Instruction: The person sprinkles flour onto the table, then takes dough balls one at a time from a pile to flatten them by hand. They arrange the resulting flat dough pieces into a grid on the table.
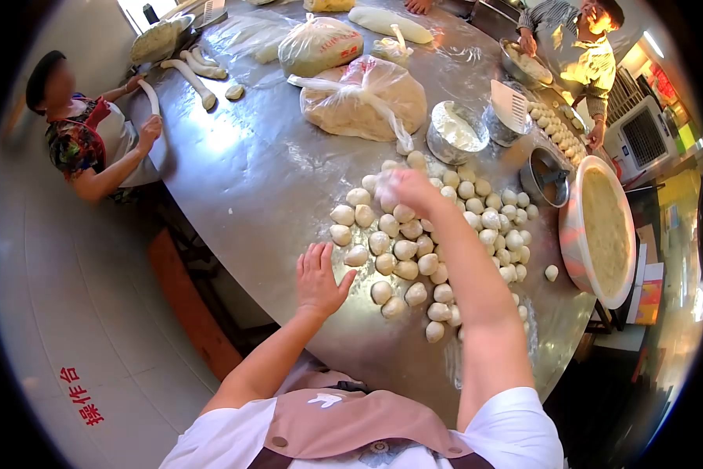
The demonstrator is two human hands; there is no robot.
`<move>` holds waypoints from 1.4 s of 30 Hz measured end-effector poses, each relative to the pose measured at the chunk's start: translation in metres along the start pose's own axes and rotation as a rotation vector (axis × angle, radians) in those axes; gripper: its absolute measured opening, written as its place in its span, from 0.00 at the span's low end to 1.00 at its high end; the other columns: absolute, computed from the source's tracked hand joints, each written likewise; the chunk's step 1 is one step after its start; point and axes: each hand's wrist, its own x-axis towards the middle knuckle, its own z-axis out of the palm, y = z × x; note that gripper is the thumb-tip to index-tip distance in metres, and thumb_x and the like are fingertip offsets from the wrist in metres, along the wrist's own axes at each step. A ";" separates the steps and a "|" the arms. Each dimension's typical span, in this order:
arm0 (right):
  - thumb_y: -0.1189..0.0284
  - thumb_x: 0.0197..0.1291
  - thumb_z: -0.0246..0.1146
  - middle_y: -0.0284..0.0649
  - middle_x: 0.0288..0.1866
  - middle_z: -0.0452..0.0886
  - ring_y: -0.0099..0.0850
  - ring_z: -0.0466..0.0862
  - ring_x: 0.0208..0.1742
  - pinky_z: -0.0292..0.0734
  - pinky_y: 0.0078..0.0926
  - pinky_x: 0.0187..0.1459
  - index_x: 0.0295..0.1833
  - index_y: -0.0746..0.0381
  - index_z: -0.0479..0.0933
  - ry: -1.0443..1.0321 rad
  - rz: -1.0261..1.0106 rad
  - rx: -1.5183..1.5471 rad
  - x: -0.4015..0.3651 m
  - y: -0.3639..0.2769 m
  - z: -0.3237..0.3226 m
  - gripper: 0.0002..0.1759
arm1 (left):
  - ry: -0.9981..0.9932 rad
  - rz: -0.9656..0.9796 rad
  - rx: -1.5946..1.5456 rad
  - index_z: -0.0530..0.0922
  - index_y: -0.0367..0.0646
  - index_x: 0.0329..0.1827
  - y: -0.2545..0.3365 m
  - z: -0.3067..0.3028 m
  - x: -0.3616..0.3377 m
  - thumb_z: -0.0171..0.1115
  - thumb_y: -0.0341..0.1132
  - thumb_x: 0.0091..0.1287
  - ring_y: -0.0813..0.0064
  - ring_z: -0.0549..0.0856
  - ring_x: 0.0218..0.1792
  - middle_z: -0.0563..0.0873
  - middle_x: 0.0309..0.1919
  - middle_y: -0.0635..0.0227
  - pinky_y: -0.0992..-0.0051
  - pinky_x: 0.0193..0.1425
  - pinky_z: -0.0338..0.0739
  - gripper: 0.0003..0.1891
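Note:
Many small floured dough balls lie in a loose spread on the metal table in front of me. My left hand rests at the left edge of this spread, palm down with its fingers stretched out, holding nothing. Over the far side of the dough balls is my right hand, smeared by motion. Its fingers are too blurred to show whether they hold anything. A single dough ball sits apart on the right, near the large basin.
Bagged dough and a metal pot of flour stand beyond the dough balls. A large basin sits at the right edge. One person handles a dough roll at left; another person works at far right beside rows of dough pieces.

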 end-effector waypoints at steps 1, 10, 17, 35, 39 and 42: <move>0.73 0.62 0.67 0.39 0.44 0.88 0.25 0.84 0.42 0.80 0.27 0.46 0.56 0.67 0.83 -0.264 0.048 0.036 -0.015 0.002 -0.005 0.17 | 0.016 0.004 0.008 0.67 0.40 0.73 -0.002 0.002 -0.001 0.65 0.57 0.66 0.54 0.65 0.76 0.72 0.69 0.56 0.52 0.80 0.53 0.39; 0.75 0.59 0.65 0.38 0.42 0.89 0.28 0.87 0.42 0.82 0.28 0.45 0.48 0.63 0.86 0.166 0.082 -0.239 -0.160 0.113 -0.115 0.12 | 0.025 0.035 0.028 0.69 0.40 0.70 0.001 0.005 -0.002 0.64 0.55 0.67 0.52 0.65 0.75 0.71 0.70 0.53 0.52 0.80 0.53 0.36; 0.73 0.58 0.67 0.48 0.39 0.89 0.37 0.88 0.40 0.81 0.36 0.45 0.46 0.62 0.86 0.308 0.311 -0.244 -0.239 0.142 -0.117 0.11 | 0.010 0.059 0.023 0.69 0.39 0.70 0.001 0.006 -0.008 0.63 0.54 0.68 0.51 0.66 0.75 0.72 0.70 0.52 0.51 0.80 0.55 0.35; 0.68 0.58 0.67 0.48 0.45 0.88 0.47 0.88 0.46 0.81 0.40 0.51 0.49 0.55 0.87 0.208 -0.221 -0.221 -0.156 0.102 0.007 0.13 | -0.138 0.169 0.046 0.55 0.32 0.78 0.076 0.014 -0.072 0.68 0.64 0.59 0.52 0.57 0.80 0.63 0.76 0.48 0.53 0.83 0.48 0.55; 0.67 0.55 0.68 0.53 0.43 0.87 0.52 0.86 0.49 0.80 0.44 0.52 0.45 0.62 0.84 0.533 -0.183 -0.219 -0.175 0.126 -0.008 0.14 | -0.142 0.124 0.071 0.59 0.34 0.77 0.076 0.017 -0.072 0.69 0.62 0.60 0.56 0.59 0.80 0.65 0.76 0.52 0.54 0.83 0.49 0.52; 0.65 0.60 0.67 0.55 0.39 0.87 0.53 0.86 0.46 0.79 0.48 0.49 0.40 0.65 0.80 0.813 0.036 -0.259 -0.204 0.148 -0.048 0.13 | -0.111 0.106 0.024 0.59 0.36 0.78 0.082 0.014 -0.078 0.69 0.61 0.61 0.56 0.60 0.79 0.66 0.76 0.52 0.54 0.83 0.49 0.50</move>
